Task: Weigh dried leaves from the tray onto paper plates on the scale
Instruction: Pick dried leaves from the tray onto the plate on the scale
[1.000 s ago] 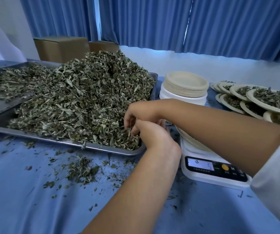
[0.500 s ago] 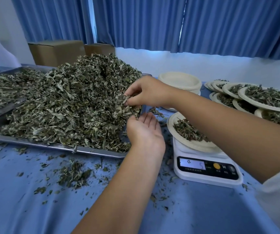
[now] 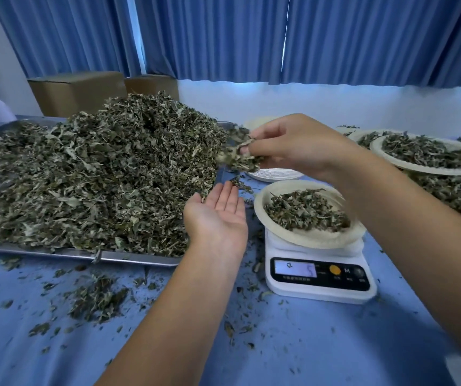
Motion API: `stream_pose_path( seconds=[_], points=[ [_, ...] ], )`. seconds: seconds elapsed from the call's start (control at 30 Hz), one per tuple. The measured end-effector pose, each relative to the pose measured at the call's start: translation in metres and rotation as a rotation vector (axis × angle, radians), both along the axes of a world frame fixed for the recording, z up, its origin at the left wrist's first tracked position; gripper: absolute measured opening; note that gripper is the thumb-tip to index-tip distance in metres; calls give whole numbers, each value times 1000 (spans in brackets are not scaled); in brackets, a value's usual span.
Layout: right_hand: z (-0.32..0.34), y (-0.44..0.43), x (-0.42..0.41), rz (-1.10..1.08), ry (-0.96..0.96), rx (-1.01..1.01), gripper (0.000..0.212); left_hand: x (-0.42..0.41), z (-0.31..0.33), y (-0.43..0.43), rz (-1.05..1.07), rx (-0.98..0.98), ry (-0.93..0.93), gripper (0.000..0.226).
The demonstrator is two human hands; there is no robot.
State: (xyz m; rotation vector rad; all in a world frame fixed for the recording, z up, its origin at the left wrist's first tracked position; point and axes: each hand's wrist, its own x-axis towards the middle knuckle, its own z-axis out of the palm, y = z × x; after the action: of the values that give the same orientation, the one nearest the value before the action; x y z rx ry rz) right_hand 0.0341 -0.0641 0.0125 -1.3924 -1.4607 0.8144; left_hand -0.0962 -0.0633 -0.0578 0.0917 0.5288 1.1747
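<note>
A big heap of dried leaves (image 3: 106, 174) fills the metal tray (image 3: 129, 259) on the left. A white scale (image 3: 318, 277) stands to its right and carries a paper plate (image 3: 318, 238) with a small pile of leaves. My right hand (image 3: 293, 146) hovers above the gap between tray and scale, shut on a clump of dried leaves (image 3: 237, 157). Below it, my left hand (image 3: 218, 215) lies palm up with fingers apart and holds nothing, at the tray's right end.
Several filled paper plates (image 3: 424, 151) lie at the far right. A stack of unused plates (image 3: 273, 174) sits behind the scale, partly hidden by my right hand. Loose leaves (image 3: 95, 299) litter the blue tablecloth. Two cardboard boxes (image 3: 76, 90) stand behind the tray.
Both hands were down in the leaves at the tray's corner. My right hand has lifted a clump and carried it right toward the scale; my left hand has turned palm up beneath it.
</note>
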Motion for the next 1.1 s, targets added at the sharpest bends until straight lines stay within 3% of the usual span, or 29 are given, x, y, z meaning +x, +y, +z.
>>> stream_pose_path(
  seconds=[0.2,0.33,0.5,0.6,1.1],
  points=[
    [-2,-41,48,-167,-248,-58,10,5,-4,-2,-28,20,57,52],
    [-7,-49,62,-194,-568,-153,11,6,-5,0,-31,40,79,50],
    [-14,-52,59,-83,-755,-297,14,7,-8,0,-42,76,80,50],
    [-12,-52,57,-96,-876,-232,16,9,-9,-1,-46,86,90,50],
    [9,-59,63,-253,-690,44,23,8,-10,-2,-48,100,114,50]
  ],
)
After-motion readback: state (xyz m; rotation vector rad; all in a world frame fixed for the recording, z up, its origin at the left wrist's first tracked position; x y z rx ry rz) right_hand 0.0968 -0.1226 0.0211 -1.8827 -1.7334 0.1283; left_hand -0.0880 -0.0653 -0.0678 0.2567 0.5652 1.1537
